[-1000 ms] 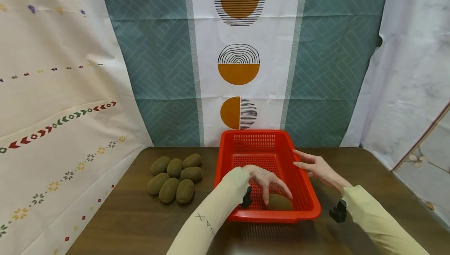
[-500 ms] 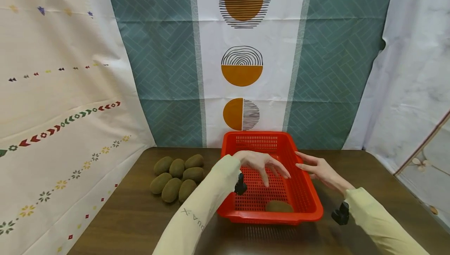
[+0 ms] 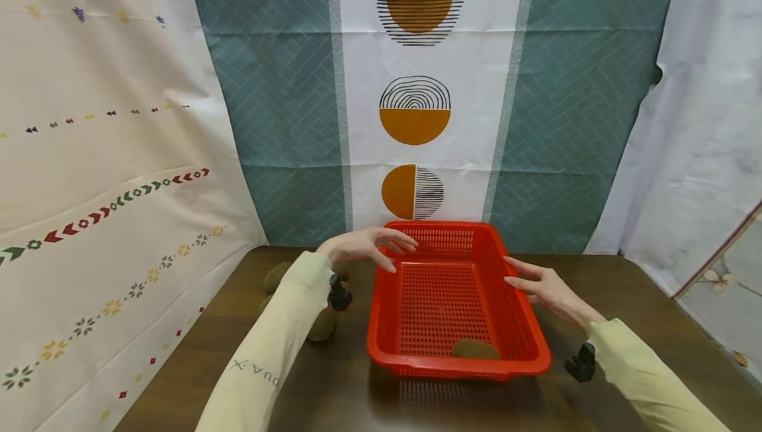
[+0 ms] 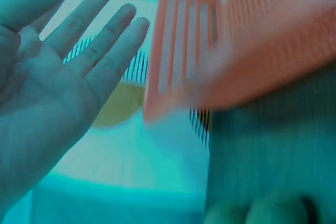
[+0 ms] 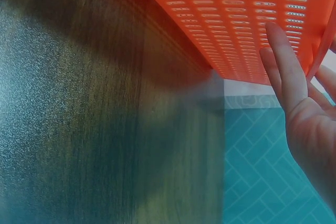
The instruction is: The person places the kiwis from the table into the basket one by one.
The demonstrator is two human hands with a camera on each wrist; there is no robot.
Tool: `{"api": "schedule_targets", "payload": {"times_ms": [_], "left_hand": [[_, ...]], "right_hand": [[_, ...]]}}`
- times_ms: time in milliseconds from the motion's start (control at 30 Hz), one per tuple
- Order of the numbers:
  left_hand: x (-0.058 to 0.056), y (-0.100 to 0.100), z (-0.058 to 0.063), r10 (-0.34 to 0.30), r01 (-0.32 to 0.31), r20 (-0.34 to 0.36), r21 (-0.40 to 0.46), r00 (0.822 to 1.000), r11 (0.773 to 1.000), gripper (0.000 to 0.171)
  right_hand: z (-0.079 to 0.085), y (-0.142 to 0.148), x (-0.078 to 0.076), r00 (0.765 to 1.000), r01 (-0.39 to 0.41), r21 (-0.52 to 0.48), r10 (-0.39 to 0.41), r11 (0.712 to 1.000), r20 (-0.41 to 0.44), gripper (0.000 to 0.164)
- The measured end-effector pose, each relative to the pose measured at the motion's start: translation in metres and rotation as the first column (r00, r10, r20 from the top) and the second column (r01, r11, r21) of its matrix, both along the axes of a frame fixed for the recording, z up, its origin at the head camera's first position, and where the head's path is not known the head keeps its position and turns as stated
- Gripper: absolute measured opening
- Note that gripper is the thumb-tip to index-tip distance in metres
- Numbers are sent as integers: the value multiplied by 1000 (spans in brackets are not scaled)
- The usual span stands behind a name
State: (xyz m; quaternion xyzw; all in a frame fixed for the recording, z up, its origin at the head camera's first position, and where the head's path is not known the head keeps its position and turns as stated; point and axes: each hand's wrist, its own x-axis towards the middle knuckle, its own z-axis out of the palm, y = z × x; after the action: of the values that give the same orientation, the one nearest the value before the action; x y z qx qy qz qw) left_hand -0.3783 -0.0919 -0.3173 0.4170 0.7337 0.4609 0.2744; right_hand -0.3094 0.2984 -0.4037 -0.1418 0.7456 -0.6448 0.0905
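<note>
A red perforated plastic basket [image 3: 440, 363] stands on the table, with one brown kiwi [image 3: 475, 348] lying at its near end. My left hand [image 3: 363, 245] hovers over the basket's left rim near the back, fingers spread and holding nothing; the left wrist view shows its bare palm. My right hand [image 3: 550, 292] holds the basket's right rim. In the right wrist view, fingers [image 5: 289, 66] of that hand lie along the outer wall, while others pass beyond the rim. Several more kiwis [image 3: 322, 326] lie left of the basket, partly hidden by the left forearm.
The dark wooden table [image 3: 333, 392] extends around the basket on both sides and in front. A patterned cloth [image 3: 417, 187] hangs behind its back edge. A cream cloth [image 3: 119, 220] borders the left, and a pale marbled cloth [image 3: 702, 154] the right.
My left hand has risen from above the kiwi in the basket and moved left and back to the far left rim. The kiwi stays in the basket; my right hand keeps its place.
</note>
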Motion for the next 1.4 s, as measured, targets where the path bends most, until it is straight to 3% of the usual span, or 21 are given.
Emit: {"api": "schedule_targets", "payload": {"times_ms": [233, 367, 667, 833, 1067, 1400], "left_hand": [[-1, -74, -19, 153, -154, 14, 58, 988, 986, 59], [6, -116, -32, 231, -233, 29, 87, 973, 969, 58], [22, -187, -62, 318, -317, 8, 108, 948, 942, 58], [31, -212, -73, 371, -366, -27, 108, 928, 924, 60], [43, -239, -90, 398, -396, -97, 43, 912, 917, 61], [52, -243, -106, 407, -419, -151, -59, 901, 906, 71]], "right_hand": [[-1, 3, 1, 1000, 28, 14, -28, 1000, 0, 58], [-3, 3, 1, 1000, 25, 15, -25, 1000, -4, 59], [0, 4, 0, 1000, 31, 1, -31, 1000, 7, 59], [-1, 3, 0, 1000, 23, 7, -23, 1000, -1, 59], [-1, 1, 1, 1000, 15, 5, -15, 1000, -8, 59], [-2, -1, 1, 1000, 18, 10, -18, 1000, -2, 58]]}}
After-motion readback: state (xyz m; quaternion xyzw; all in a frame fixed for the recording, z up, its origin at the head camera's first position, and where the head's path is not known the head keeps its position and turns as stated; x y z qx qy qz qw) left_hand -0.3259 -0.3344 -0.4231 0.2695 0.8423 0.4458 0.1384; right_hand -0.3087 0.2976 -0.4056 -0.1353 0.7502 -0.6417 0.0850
